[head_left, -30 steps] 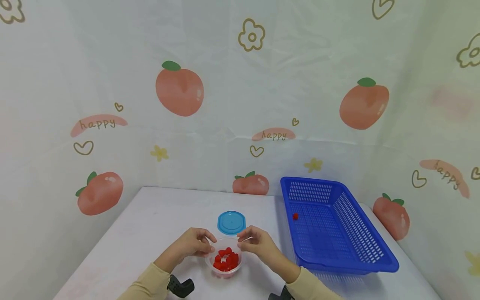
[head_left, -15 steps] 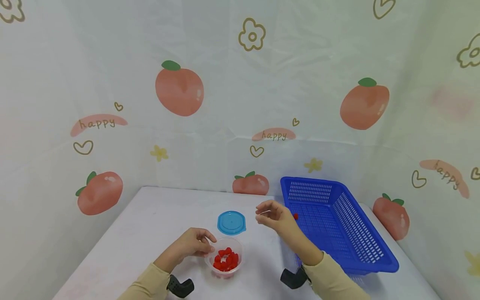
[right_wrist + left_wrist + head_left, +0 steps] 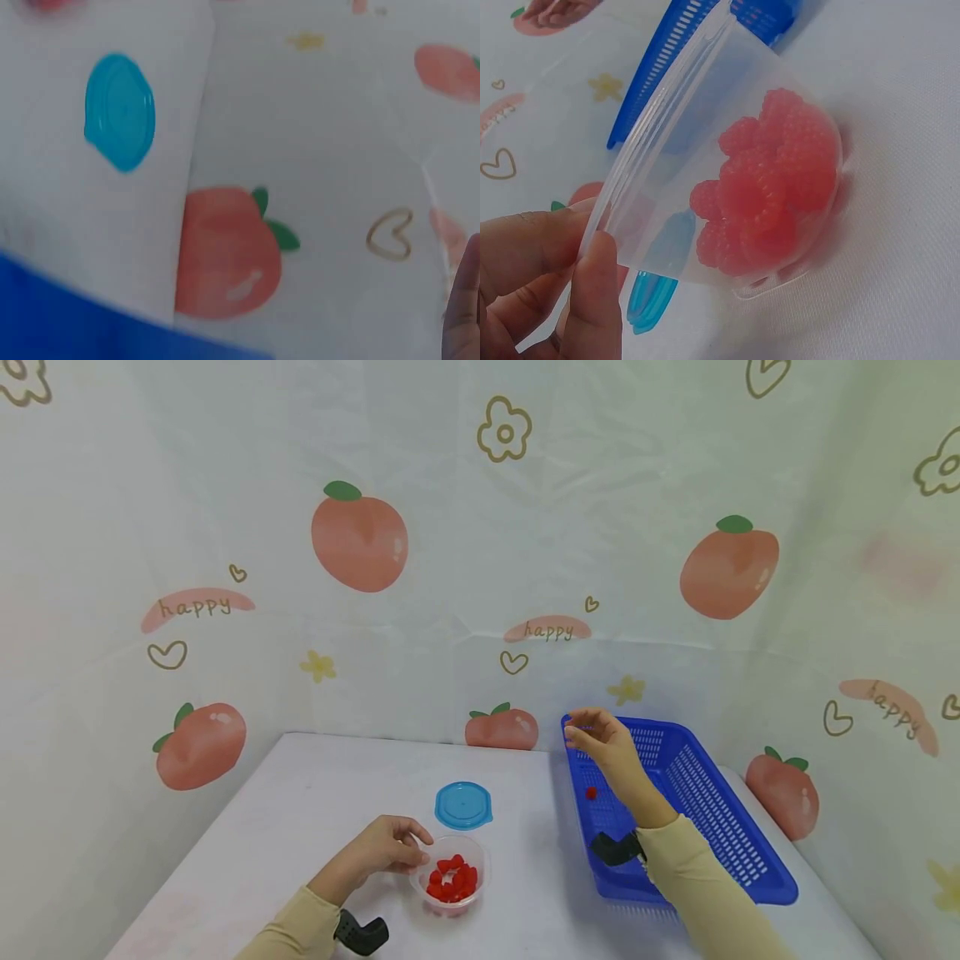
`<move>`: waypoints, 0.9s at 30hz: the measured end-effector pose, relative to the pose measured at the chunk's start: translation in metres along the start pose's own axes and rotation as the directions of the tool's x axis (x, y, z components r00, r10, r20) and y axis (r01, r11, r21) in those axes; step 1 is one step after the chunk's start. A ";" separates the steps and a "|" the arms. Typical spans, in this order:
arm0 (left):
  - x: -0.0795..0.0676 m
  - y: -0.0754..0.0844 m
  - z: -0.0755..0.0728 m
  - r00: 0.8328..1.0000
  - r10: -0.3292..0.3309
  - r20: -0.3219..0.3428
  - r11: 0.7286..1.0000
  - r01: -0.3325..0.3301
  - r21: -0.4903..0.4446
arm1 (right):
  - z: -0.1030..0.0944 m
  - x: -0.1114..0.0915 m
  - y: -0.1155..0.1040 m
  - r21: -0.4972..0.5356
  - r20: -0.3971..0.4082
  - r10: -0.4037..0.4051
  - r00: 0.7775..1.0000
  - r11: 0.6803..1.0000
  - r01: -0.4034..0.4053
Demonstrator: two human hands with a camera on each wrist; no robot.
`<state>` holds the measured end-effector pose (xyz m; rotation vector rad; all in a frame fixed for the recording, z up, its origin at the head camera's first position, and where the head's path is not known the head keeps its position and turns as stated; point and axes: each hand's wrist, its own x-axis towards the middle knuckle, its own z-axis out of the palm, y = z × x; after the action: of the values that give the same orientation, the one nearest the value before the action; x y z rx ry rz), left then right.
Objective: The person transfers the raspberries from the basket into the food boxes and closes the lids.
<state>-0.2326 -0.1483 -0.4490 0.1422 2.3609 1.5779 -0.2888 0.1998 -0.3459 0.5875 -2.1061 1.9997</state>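
Observation:
My left hand (image 3: pixel 386 845) pinches the rim of a clear plastic bowl (image 3: pixel 705 105) between thumb and fingers. Several raspberries (image 3: pixel 769 191) lie in the bottom of the bowl, which stands on the white table. My right hand (image 3: pixel 609 747) is raised over the far left part of a blue plastic basket (image 3: pixel 697 793), its fingers loosely bent, and I see nothing between them. Inside the basket, by its left wall, lies a single raspberry (image 3: pixel 591 793). In the right wrist view only the edge of a finger (image 3: pixel 463 307) shows.
A blue lid (image 3: pixel 462 806) lies flat on the table (image 3: pixel 337 777) just behind the bowl. The basket takes up the table's right side. A curtain (image 3: pixel 435 693) printed with fruit and hearts hangs behind and at the sides.
My right hand has left the bowl's right side and moved right and away, over the basket. My left hand stays at the rim; the bowl and lid have not moved.

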 end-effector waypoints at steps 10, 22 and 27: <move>0.001 -0.001 0.000 1.000 -0.018 -0.008 1.000 0.018 0.007 | -0.046 0.021 0.040 -0.205 -0.172 0.093 0.981 0.970 -0.128; 0.000 0.000 0.000 1.000 0.007 0.006 1.000 -0.008 0.006 | -0.066 0.014 0.089 -0.433 -0.105 0.318 0.942 0.838 -0.331; 0.001 0.000 0.000 1.000 0.016 0.012 1.000 -0.016 0.004 | -0.067 0.010 0.096 -0.527 -0.033 0.386 0.922 0.777 -0.344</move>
<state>-0.2335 -0.1486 -0.4491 0.1708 2.3597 1.5757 -0.3456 0.2661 -0.4249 0.1607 -2.8359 1.4335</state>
